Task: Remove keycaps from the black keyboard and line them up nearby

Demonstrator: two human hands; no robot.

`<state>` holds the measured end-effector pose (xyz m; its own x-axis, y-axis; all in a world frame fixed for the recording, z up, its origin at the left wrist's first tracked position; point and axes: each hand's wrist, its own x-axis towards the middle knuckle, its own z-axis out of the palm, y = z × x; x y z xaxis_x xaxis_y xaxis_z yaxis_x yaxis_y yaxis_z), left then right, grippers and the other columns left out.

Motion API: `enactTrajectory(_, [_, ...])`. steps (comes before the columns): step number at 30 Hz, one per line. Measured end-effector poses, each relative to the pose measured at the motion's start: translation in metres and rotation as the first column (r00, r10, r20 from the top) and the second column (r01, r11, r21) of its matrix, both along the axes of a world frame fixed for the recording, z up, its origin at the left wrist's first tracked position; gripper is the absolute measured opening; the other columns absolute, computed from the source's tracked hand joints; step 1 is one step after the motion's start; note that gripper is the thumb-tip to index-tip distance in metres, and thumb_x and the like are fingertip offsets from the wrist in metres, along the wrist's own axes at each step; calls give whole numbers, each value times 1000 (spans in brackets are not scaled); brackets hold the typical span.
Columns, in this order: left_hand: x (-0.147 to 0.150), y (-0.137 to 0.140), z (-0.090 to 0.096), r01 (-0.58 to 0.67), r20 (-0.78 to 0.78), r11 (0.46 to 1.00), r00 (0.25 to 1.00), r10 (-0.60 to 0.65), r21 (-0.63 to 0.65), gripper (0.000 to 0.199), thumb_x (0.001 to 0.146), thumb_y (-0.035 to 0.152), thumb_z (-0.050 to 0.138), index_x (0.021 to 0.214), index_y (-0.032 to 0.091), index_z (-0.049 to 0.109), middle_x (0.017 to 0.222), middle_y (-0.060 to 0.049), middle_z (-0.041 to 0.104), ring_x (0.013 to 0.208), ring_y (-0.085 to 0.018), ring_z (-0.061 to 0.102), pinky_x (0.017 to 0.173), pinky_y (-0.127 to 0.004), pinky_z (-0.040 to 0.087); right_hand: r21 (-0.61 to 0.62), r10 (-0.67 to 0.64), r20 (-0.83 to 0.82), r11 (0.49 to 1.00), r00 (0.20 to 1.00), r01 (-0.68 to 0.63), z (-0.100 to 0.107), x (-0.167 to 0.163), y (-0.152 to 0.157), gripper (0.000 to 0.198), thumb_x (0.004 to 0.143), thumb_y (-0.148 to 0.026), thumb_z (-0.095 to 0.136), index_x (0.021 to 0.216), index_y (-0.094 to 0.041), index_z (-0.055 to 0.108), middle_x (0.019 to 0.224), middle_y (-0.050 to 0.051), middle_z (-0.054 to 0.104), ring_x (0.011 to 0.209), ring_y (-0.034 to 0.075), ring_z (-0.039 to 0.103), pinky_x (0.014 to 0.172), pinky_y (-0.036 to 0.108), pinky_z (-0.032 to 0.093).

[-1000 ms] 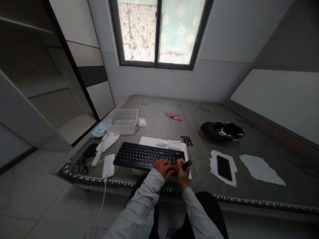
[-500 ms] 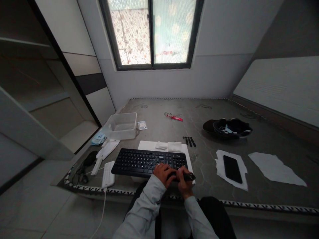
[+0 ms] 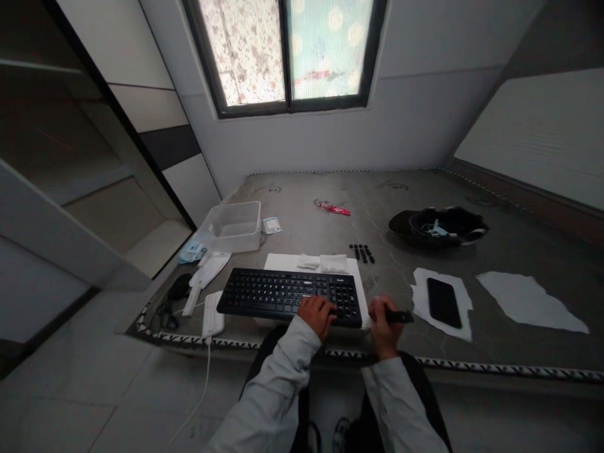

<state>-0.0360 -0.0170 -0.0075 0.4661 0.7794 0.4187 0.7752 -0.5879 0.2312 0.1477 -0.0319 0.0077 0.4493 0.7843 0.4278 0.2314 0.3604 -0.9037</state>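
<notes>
Keyboard (image 3: 283, 292): black, lying flat near the front edge of the mattress (image 3: 302, 182), partly on a white sheet (image 3: 278, 261) that sticks out at its far side and right end.

Left hand (image 3: 319, 314): on the keyboard's near edge toward the number pad, fingers bent and part spread over the keys. Cannot tell if the thumb has hold of the edge.

Right hand (image 3: 384, 327): just right of the keyboard, apart from it. Fist closed tight round a dark tool (image 3: 400, 316), end poking out to the right, away from the keyboard. Rest of tool hidden by the fingers; type unclear.

Behind the keyboard, on the sheet: two white pads (image 3: 333, 263). Beyond its far right corner: small black pieces (image 3: 363, 253) in rows. Well beyond its far side: red item (image 3: 334, 209), then the window (image 3: 287, 56) in the wall.

Right of keyboard: phone (image 3: 444, 302) on torn paper (image 3: 465, 327), second paper (image 3: 523, 302) further right. Far right of it: cap (image 3: 401, 223), upturned, pale blue-white bundle (image 3: 436, 229) inside.

Left of keyboard: power strip (image 3: 214, 314) near its end, white cord (image 3: 207, 365) dropping off the front; black object (image 3: 180, 286) with cable further left. Beyond its far left corner: clear bin (image 3: 236, 242), packet (image 3: 272, 225) beside it.
</notes>
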Motion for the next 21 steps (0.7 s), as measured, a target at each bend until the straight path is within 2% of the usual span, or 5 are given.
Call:
enactTrajectory(2, [4,0,-3,-23,-35,1000,999,23,13,18,85,30,68,100,22,64,97,-5,65,92,-23,58,78,-37,41,-89,32,194,996,980,-14,-1,16,-3,40,91,-48,50,62,-21,47,54,-4,44,52,12,43,53,25,34])
enactTrajectory(5, [8,1,-9,-33,-52,999,998,35,31,18,85,30,67,99,20,63,96,-6,65,90,-24,58,77,-38,42,-232,217,411,964,885,-128,-3,24,-4,28,87,-42,54,72,-20,61,61,0,61,57,15,56,57,26,40])
enactTrajectory(8, [10,3,-16,-40,-68,998,997,44,53,16,87,29,65,99,20,63,96,-6,65,91,-24,58,78,-37,42,-334,349,543,924,764,-185,-3,19,-3,16,83,-29,56,89,-24,69,81,2,73,75,20,68,69,29,47])
enactTrajectory(11, [11,4,-20,-47,-79,996,995,53,72,14,89,26,62,101,19,62,98,-7,64,92,-23,58,79,-37,43,-394,424,602,895,677,-210,-3,14,-1,22,80,-25,59,98,-28,72,97,2,75,87,23,70,76,32,50])
enactTrajectory(21, [6,2,-12,-20,-31,996,999,23,84,22,85,31,68,102,20,62,98,-6,67,90,-25,59,74,-38,44,-420,451,553,877,701,-233,-18,19,5,18,83,-33,59,93,-28,73,95,4,75,85,25,69,74,33,48])
